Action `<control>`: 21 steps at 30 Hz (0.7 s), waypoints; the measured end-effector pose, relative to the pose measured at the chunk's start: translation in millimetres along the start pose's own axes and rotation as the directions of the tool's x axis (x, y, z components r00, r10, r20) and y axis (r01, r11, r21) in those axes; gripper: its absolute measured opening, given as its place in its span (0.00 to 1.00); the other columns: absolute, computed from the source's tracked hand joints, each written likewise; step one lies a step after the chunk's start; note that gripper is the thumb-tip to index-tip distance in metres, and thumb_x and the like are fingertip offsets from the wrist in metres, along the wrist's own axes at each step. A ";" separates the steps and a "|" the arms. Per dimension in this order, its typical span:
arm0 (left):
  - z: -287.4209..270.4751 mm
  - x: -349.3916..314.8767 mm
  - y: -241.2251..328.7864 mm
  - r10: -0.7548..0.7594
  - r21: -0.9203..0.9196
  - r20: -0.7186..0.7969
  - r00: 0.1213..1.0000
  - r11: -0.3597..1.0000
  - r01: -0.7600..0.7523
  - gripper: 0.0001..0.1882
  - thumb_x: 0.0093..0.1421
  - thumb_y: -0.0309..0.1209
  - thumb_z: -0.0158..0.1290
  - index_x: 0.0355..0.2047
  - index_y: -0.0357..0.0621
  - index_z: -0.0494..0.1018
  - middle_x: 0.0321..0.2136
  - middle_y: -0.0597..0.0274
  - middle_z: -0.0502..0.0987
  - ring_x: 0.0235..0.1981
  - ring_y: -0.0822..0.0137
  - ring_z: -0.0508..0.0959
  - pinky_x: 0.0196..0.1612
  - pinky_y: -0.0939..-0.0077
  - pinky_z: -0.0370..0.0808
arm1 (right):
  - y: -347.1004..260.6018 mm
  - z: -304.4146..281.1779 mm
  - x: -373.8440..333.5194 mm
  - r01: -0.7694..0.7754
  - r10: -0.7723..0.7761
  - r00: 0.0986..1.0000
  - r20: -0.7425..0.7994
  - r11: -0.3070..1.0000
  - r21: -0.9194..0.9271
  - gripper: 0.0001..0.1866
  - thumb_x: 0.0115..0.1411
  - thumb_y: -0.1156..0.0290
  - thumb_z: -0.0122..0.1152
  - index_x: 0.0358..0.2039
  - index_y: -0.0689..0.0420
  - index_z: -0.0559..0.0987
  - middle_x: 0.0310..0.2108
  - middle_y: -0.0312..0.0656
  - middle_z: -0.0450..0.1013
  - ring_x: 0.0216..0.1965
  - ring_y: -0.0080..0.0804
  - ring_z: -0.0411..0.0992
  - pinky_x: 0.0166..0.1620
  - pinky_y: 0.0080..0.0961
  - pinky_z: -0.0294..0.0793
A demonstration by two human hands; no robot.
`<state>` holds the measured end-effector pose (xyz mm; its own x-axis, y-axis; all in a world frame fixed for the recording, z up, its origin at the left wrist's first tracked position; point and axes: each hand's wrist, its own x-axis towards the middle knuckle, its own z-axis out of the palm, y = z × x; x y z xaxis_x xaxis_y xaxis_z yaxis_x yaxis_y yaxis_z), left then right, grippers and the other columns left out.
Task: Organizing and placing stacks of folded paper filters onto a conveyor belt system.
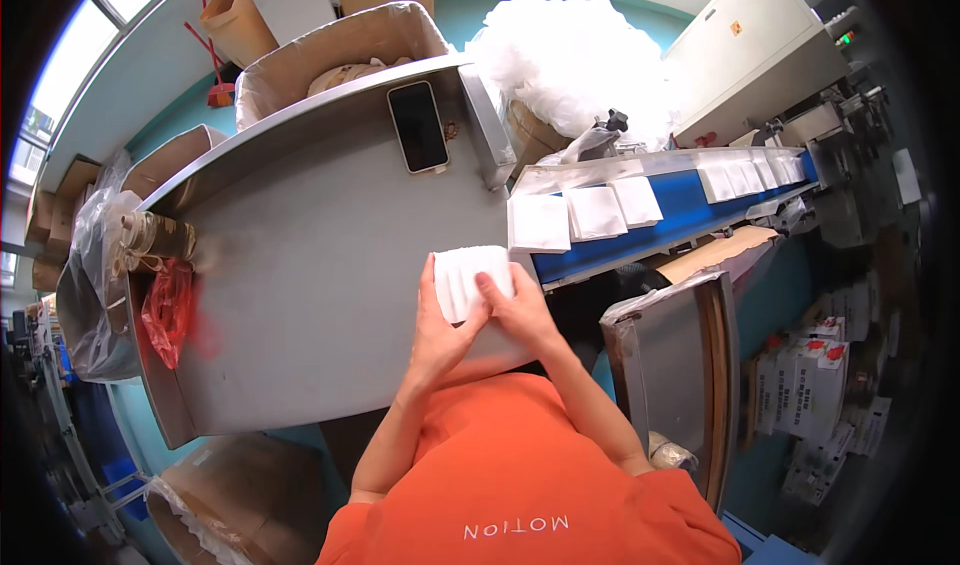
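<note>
Both of my hands grip one stack of white folded napkins [462, 277] above the near right part of a grey metal table [300, 265]. My left hand [432, 315] is closed along the stack's left side. On its right side my right hand [515, 305] is closed, with the thumb pressed over the top face. The folded edges of the stack show as ridges. Just beyond my right hand, more white napkin stacks [540, 223] lie in a row on a blue conveyor belt [690, 200] that runs off to the right.
A phone [418, 127] lies at the table's far edge. A red plastic bag [168, 310] hangs at the left edge beside a tape roll [155, 237]. Cardboard boxes [340, 60] and a large white plastic bag [575, 60] stand behind. A metal-topped stand [665, 355] is at my right.
</note>
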<state>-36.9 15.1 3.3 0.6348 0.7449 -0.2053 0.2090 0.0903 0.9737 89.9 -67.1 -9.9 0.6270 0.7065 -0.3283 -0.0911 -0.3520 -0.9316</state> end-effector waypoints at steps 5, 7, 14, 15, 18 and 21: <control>-1.4 0.3 7.1 0.043 0.068 -0.091 0.995 0.997 -0.037 0.52 0.53 0.32 0.63 0.68 0.38 0.40 0.59 0.40 0.60 0.59 0.51 0.66 0.60 0.61 0.65 | -9.1 2.7 1.8 -0.381 0.282 0.924 0.258 0.723 0.576 0.17 0.65 0.58 0.57 0.44 0.59 0.76 0.33 0.33 0.75 0.34 0.21 0.72 0.38 0.20 0.72; -5.5 2.1 1.5 0.086 0.053 -0.142 0.986 0.995 -0.079 0.52 0.52 0.30 0.63 0.68 0.38 0.39 0.59 0.39 0.60 0.59 0.50 0.65 0.60 0.61 0.64 | 2.6 -10.4 3.6 -0.463 0.351 0.886 0.303 0.703 0.540 0.14 0.64 0.63 0.57 0.44 0.59 0.76 0.37 0.32 0.75 0.36 0.19 0.72 0.37 0.19 0.72; -22.2 4.1 6.3 0.034 0.149 -0.238 0.971 0.989 0.002 0.46 0.52 0.27 0.59 0.67 0.39 0.45 0.56 0.42 0.66 0.56 0.51 0.70 0.57 0.64 0.68 | 8.0 -12.2 21.9 -0.275 0.270 0.954 0.132 0.606 0.746 0.14 0.66 0.66 0.53 0.48 0.60 0.71 0.37 0.39 0.76 0.36 0.28 0.76 0.36 0.18 0.74; -22.9 5.9 6.1 0.043 0.155 -0.231 0.972 0.988 -0.007 0.46 0.52 0.27 0.59 0.67 0.39 0.45 0.56 0.42 0.66 0.56 0.51 0.70 0.57 0.64 0.68 | 10.4 -9.1 27.4 -0.286 0.279 0.951 0.131 0.640 0.713 0.14 0.66 0.65 0.53 0.47 0.61 0.71 0.37 0.40 0.76 0.36 0.29 0.77 0.35 0.19 0.75; -23.8 4.9 5.3 0.105 0.238 -0.211 0.972 0.970 -0.054 0.46 0.53 0.27 0.59 0.67 0.40 0.45 0.55 0.42 0.68 0.55 0.52 0.71 0.56 0.64 0.69 | 28.1 6.2 22.9 -0.430 0.374 0.903 0.213 0.797 0.424 0.19 0.67 0.60 0.52 0.44 0.65 0.72 0.36 0.44 0.78 0.33 0.32 0.80 0.26 0.17 0.73; -21.1 0.6 16.0 0.046 0.148 -0.220 0.974 0.989 -0.013 0.47 0.53 0.29 0.60 0.67 0.40 0.45 0.54 0.42 0.69 0.54 0.53 0.72 0.55 0.65 0.70 | 50.4 11.6 35.5 -0.363 0.373 0.920 0.121 0.694 0.622 0.17 0.68 0.62 0.51 0.43 0.66 0.72 0.36 0.46 0.77 0.29 0.30 0.78 0.30 0.19 0.75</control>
<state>-48.9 30.9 20.8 0.4644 0.8754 -0.1341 0.3083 -0.0179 0.9511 98.5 -52.6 -70.3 0.4492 0.5926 -0.6686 -0.7721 -0.1192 -0.6243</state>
